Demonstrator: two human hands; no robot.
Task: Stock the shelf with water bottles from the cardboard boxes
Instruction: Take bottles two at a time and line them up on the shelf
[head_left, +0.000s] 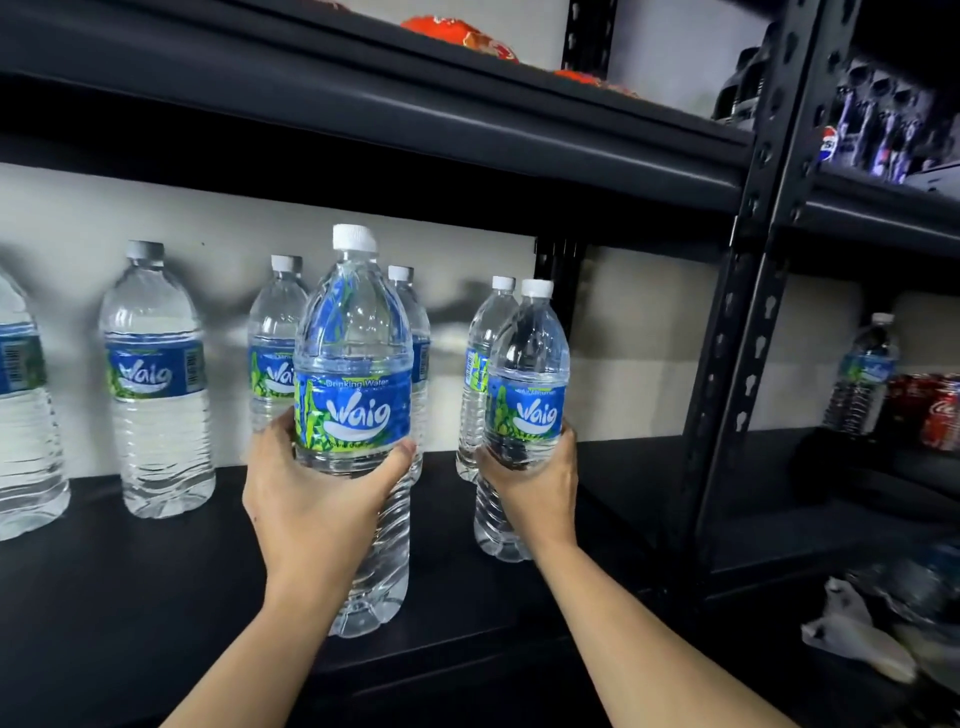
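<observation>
My left hand (317, 499) grips a clear water bottle (353, 364) with a blue label and white cap, upright near the front of the black shelf (130, 582). Another such bottle (527, 364), a little farther right, is held by my right hand (535, 486) around its lower half. Both bottle bases sit at or just above the shelf board; I cannot tell if they touch. Several identical bottles stand behind along the wall, one (156, 379) at the left and two (278, 338) behind my left-hand bottle. No cardboard box is visible.
A black slotted upright post (743, 332) separates this bay from the right one, where a bottle (865, 374) and red cans (940, 410) stand. An upper shelf beam (415, 135) hangs overhead. Crumpled plastic wrap (857, 629) lies at lower right.
</observation>
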